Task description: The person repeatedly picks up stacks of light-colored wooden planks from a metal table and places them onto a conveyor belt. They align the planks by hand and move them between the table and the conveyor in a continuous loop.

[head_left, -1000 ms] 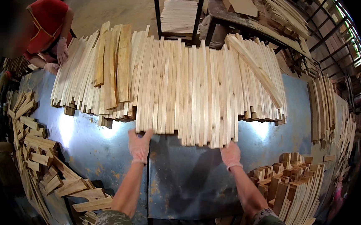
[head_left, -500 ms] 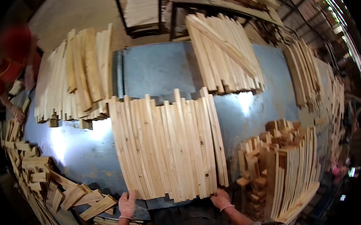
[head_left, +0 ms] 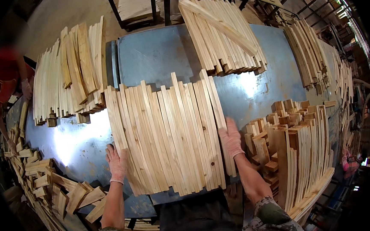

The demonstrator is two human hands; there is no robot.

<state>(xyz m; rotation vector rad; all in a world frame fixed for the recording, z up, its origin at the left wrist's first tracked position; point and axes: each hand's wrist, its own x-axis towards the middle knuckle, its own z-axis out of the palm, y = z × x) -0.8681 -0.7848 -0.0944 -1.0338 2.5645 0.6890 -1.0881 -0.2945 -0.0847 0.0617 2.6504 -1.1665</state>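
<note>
A row of pale wooden strips [head_left: 169, 138] lies side by side on the blue-grey metal table in front of me, their ends uneven. My left hand [head_left: 117, 164], in a thin whitish glove, is against the row's left edge with fingers extended. On the opposite side, my right hand [head_left: 231, 140], gloved likewise, rests along the outermost strip [head_left: 217, 117], fingers stretched forward. That strip stands slightly apart from the others at its near end. Both hands are open and grip nothing.
More strips lie in a far-left bundle [head_left: 52, 86] and a far-right bundle [head_left: 214, 36]. Short offcuts [head_left: 77, 200] are heaped at left. At right stands a stack of wood pieces [head_left: 297, 159]. A co-worker in red [head_left: 4, 72] is at the table's left end [head_left: 83, 139].
Both my hands have moved from the near corners of the row forward along its two sides. The view has shifted, and the left-end worker's arm has moved slightly.
</note>
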